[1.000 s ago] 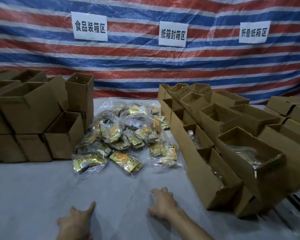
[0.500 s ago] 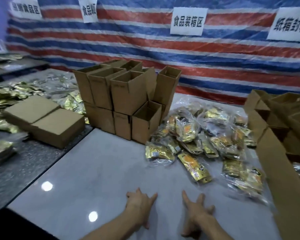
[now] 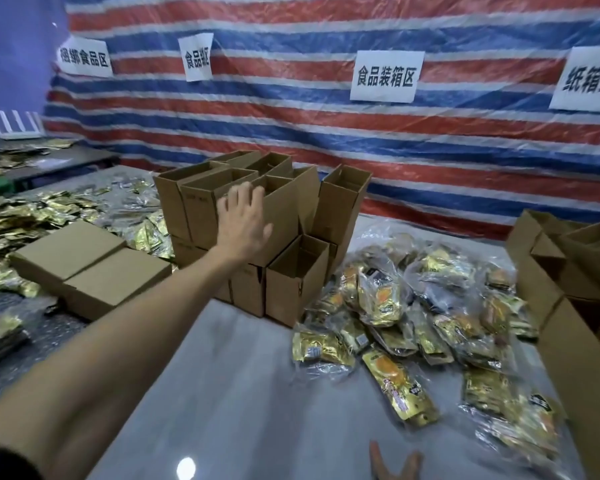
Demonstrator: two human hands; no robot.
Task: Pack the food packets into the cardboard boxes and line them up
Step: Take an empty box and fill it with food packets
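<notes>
Grip of left hand (image 3: 246,220) splayed wide, at stacked cardboard boxes (image 3: 286,211)

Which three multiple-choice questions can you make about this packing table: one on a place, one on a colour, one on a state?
1. The left hand is: A out of view; B before the stacked boxes; C inside a box.
2. The tarp stripes are: A green, yellow; B black, grey; C red, blue, white.
3. The stacked boxes are: A open on top; B taped shut; C flattened.
Key: 1 B, it overlaps the stack's front; 2 C, those stripes fill the wall; 3 A, their hollow insides show.
</notes>
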